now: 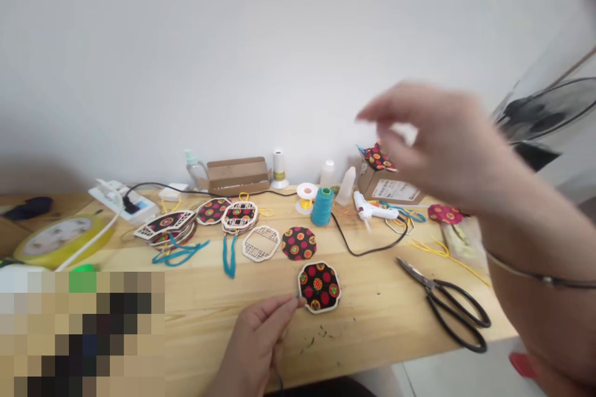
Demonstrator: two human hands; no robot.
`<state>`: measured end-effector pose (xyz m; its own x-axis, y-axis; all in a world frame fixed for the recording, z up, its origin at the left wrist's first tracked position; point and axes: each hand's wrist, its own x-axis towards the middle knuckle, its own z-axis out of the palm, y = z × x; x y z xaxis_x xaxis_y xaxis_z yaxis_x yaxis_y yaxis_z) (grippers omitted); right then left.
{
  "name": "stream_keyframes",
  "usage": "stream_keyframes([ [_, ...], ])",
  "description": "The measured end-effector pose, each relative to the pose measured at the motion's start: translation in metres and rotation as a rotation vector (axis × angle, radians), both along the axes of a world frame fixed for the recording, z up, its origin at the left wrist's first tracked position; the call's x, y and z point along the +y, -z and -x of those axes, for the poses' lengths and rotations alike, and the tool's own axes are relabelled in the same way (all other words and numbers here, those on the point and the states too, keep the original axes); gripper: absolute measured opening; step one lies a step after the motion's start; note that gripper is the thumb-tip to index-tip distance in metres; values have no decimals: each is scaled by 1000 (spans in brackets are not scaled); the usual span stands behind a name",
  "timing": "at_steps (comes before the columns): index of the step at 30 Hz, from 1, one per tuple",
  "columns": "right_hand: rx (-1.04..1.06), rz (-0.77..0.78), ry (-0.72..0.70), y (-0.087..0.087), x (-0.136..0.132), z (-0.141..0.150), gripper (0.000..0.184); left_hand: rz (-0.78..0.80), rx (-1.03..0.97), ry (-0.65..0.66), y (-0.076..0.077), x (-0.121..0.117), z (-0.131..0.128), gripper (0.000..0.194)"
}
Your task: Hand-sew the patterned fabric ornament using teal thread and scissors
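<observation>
My left hand (261, 335) pinches the left edge of an ornament (319, 287), a dark flower-print fabric piece in a pale wooden frame, just over the table. A bit of teal cord shows at those fingertips. My right hand (442, 130) is raised at the right and smeared by motion; thumb and forefinger curve towards each other, and nothing shows clearly between them. Behind the ornament lie a round fabric piece (298, 243) and a bare cut-out wooden frame (261, 244). Black-handled scissors (433, 288) rest to the right, blades partly apart.
Finished ornaments (239, 216) with teal loops and stacked fan-shaped ones (165, 225) lie left. A teal thread cone (322, 206), a white glue gun (376, 208) with its cable, and a cardboard box (391, 188) stand behind. A power strip (128, 201) and yellow tape roll (97, 237) are far left.
</observation>
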<state>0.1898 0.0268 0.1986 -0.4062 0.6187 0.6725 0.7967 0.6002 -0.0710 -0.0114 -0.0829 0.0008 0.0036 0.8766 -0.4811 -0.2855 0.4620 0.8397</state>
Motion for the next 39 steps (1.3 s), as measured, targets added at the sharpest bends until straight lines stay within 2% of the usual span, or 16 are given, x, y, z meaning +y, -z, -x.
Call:
stream_keyframes([
  [4, -455, 529, -252, 81, -12, -6, 56, -4, 5, 1, 0, 2, 1, 36],
  [6, -590, 674, -174, 106, -18, -12, 55, 11, 1, -4, 0, 3, -1, 36],
  [8, -585, 633, 78, 118, -24, -15, 44, 11, 4, -1, 1, 4, -3, 35],
  [10, -428, 532, 254, 123, -32, -11, 34, 13, 4, 1, 0, 6, -5, 34],
  [11, -303, 510, 244, 127, -37, -7, 30, 18, 2, 2, 0, 6, -7, 34],
  [15, 332, 615, -164, 155, -58, 17, 24, 33, 14, 26, -3, 9, -11, 32],
  [17, 582, 725, -286, 174, -65, 26, 28, 19, 41, 46, -4, 10, -13, 30],
  [19, 716, 891, -370, 189, -70, 31, 31, 3, 68, 61, -4, 9, -13, 29],
  [21, 746, 1034, -421, 198, -72, 32, 32, 0, 82, 68, -3, 9, -13, 27],
  [23, 731, 1081, -409, 201, -72, 32, 28, 10, 81, 65, -1, 9, -13, 27],
  [26, 660, 1015, -335, 200, -71, 27, 16, 26, 79, 52, 2, 9, -13, 28],
  [28, 583, 898, -240, 200, -68, 19, 15, 36, 92, 43, 4, 9, -14, 29],
  [32, 299, 519, 123, 204, -65, -21, 20, 67, 111, 12, 2, 10, -15, 31],
  [34, 96, 398, 335, 209, -68, -51, 26, 81, 105, -4, 1, 11, -14, 32],
  [36, -57, 380, 535, 213, -78, -82, 29, 88, 99, -13, 0, 11, -14, 33],
  [39, -238, 454, 705, 218, -99, -116, 33, 89, 90, -17, 0, 11, -14, 32],
])
